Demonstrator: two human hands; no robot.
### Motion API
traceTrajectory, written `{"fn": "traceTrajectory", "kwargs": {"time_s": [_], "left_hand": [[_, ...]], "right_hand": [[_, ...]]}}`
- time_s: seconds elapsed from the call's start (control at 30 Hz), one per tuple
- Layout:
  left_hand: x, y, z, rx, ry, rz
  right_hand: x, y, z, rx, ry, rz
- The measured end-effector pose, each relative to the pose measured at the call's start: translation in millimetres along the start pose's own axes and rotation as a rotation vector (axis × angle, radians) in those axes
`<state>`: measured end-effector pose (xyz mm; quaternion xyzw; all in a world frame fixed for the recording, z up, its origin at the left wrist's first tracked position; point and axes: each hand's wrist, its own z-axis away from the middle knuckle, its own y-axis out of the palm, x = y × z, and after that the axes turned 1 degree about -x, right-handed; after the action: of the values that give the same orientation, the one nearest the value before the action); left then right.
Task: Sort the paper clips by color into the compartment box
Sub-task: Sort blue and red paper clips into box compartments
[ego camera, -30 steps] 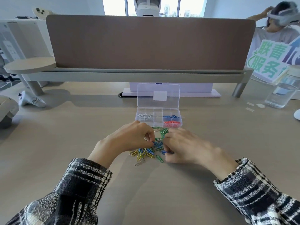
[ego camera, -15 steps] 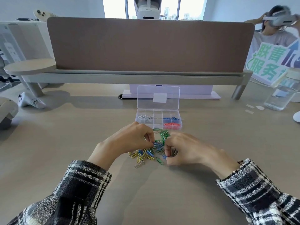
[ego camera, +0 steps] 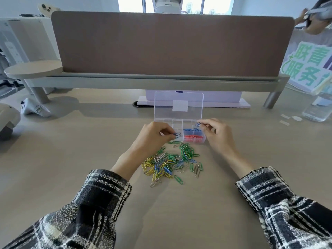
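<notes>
Two hands hover over the clear compartment box (ego camera: 203, 139). The left hand (ego camera: 152, 139) pinches blue paper clips (ego camera: 177, 135), probably two, between thumb and fingertips above the box's near left part. The right hand (ego camera: 218, 135) pinches a single blue clip (ego camera: 197, 124) over its far right corner. Both wrists come out of black-and-white plaid sleeves (ego camera: 100, 194).

The box stands toward the far edge of the bench (ego camera: 71, 159), about midway along it. Its lid (ego camera: 178, 97) is raised upright and bears a blank white sticker (ego camera: 180, 105). On the box's right side, one compartment holds blue clips (ego camera: 191, 130) and the one nearer holds red clips (ego camera: 194, 137).

Just on the near side of the box lies the loose pile (ego camera: 172, 162), a tangle of green, yellow, blue and silver wire clips.

At the far right corner a sign (ego camera: 309, 69) shows green characters, 联青 above 服务, cut off at the edge. A clear bottle (ego camera: 316, 110) stands beside it.
</notes>
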<state>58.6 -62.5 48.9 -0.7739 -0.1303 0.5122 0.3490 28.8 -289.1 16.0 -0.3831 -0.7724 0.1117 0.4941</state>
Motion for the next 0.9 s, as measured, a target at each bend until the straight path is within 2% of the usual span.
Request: {"fn": "traceTrajectory", "kwargs": {"time_s": [0.17, 0.37, 0.57, 0.73, 0.9], "left_hand": [[-9, 12, -37, -0.032, -0.016, -0.038], [-23, 42, -71, 0.033, 0.002, -0.122], [-19, 54, -69, 0.025, 0.018, -0.256], [-5, 19, -33, 0.070, 0.094, -0.165], [5, -19, 10, 0.261, 0.098, -0.184]], "right_hand": [[-16, 14, -14, 0.066, -0.006, 0.071], [-18, -7, 1, -0.071, 0.000, -0.012], [-17, -14, 6, -0.091, 0.071, -0.070], [-8, -6, 15, 0.025, -0.048, 0.011], [21, 3, 39, 0.251, -0.193, -0.015]]}}
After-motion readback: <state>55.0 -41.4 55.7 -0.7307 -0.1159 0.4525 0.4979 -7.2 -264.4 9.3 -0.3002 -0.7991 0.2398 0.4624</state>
